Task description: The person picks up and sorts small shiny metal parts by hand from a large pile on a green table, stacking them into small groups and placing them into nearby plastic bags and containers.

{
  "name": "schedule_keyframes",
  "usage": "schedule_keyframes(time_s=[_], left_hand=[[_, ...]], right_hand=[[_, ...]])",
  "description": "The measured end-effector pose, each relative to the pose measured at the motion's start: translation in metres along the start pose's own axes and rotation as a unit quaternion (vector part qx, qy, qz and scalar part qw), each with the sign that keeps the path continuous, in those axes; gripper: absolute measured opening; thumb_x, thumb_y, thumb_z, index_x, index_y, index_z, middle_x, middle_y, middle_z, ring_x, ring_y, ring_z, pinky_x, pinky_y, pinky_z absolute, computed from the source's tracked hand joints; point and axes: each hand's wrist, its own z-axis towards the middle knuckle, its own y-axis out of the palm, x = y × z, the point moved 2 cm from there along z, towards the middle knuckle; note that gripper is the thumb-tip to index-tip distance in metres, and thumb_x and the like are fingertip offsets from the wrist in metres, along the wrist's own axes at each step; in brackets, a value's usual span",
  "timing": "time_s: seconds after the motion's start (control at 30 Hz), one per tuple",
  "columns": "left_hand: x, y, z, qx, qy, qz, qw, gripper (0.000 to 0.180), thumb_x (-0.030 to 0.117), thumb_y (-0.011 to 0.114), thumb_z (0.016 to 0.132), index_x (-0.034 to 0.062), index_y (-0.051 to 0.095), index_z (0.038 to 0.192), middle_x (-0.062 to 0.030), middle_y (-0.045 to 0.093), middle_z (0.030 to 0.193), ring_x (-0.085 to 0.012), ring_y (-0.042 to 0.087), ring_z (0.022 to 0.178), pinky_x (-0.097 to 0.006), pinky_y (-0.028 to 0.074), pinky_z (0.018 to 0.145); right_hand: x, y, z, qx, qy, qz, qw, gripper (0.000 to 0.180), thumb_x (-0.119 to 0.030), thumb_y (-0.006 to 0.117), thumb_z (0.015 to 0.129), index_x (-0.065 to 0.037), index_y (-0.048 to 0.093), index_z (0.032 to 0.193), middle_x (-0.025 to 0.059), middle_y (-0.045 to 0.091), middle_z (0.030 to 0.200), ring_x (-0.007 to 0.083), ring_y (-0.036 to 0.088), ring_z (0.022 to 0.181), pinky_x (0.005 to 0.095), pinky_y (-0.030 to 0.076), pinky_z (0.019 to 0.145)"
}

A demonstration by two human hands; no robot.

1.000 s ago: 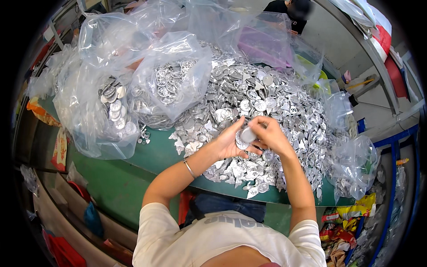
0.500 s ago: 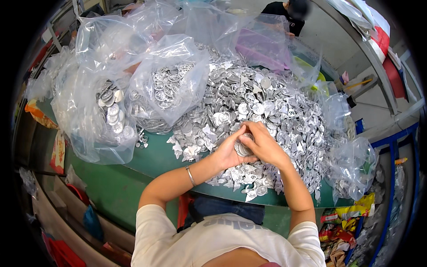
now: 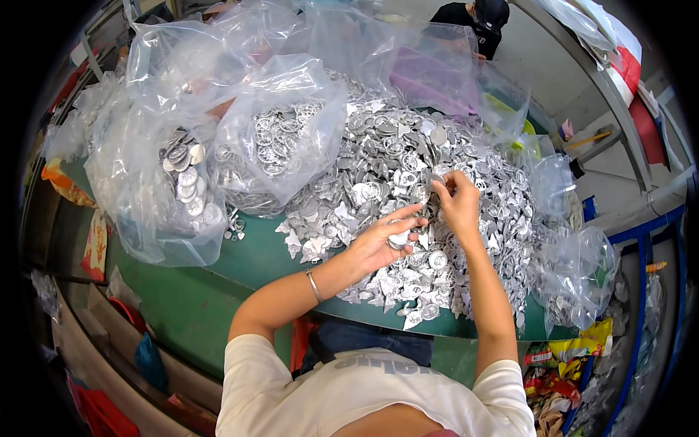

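Note:
A large heap of flat silver metal pieces (image 3: 408,156), round discs and pointed shapes among them, spreads over the green table (image 3: 255,251). My left hand (image 3: 375,246), palm up over the heap's near side, cradles several round silver discs (image 3: 398,239) in its curled fingers. To its upper right, my right hand (image 3: 459,207) pinches a round silver disc (image 3: 436,179) between thumb and fingertips, just above the heap. The two hands are apart. A metal bangle (image 3: 313,285) circles my left wrist.
Clear plastic bags of silver pieces (image 3: 280,142) stand left of the heap, and another clear bag (image 3: 579,273) lies at the right. Behind are a purple bin (image 3: 429,80) and a person in black (image 3: 466,22). A blue metal frame (image 3: 644,291) stands at the right.
My hands were together around a bunch of discs; now they have separated. The right has moved up and away with one disc, while the left has opened a little around the others.

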Motion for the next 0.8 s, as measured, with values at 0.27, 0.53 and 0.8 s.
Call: schedule_keyframes(time_s=[0.27,0.53,0.8], left_hand=[[0.003,0.017,-0.007,0.055,-0.009,-0.020,0.998,0.034,0.033,0.049,0.091,0.0071,0.050,0.114,-0.0066,0.057,0.094,-0.0210,0.060,0.088,-0.027,0.053,0.063],[-0.001,-0.003,0.000,-0.010,-0.067,-0.068,0.995,0.028,0.022,0.050,0.089,0.0044,0.051,0.110,-0.0047,0.051,0.081,-0.0162,0.054,0.080,-0.023,0.044,0.052],[-0.005,0.011,-0.006,0.012,-0.005,-0.010,1.000,0.020,0.015,0.055,0.083,0.0065,0.050,0.101,-0.0040,0.050,0.081,-0.0183,0.054,0.085,-0.036,0.050,0.074]], right_hand=[[-0.037,-0.015,-0.031,-0.144,-0.054,0.094,0.984,0.018,-0.011,0.068,0.074,0.003,0.062,0.084,0.0102,0.059,0.079,0.0238,0.053,0.085,0.0346,0.042,0.075],[0.003,0.002,0.023,0.049,-0.111,-0.333,0.935,0.029,-0.025,0.071,0.071,-0.001,0.065,0.086,0.0119,0.057,0.098,0.0279,0.046,0.098,0.0423,0.032,0.084],[-0.003,-0.005,-0.004,0.076,-0.156,-0.156,0.972,0.022,-0.015,0.076,0.064,-0.005,0.056,0.068,0.0061,0.057,0.068,0.0243,0.052,0.076,0.0394,0.032,0.077]])
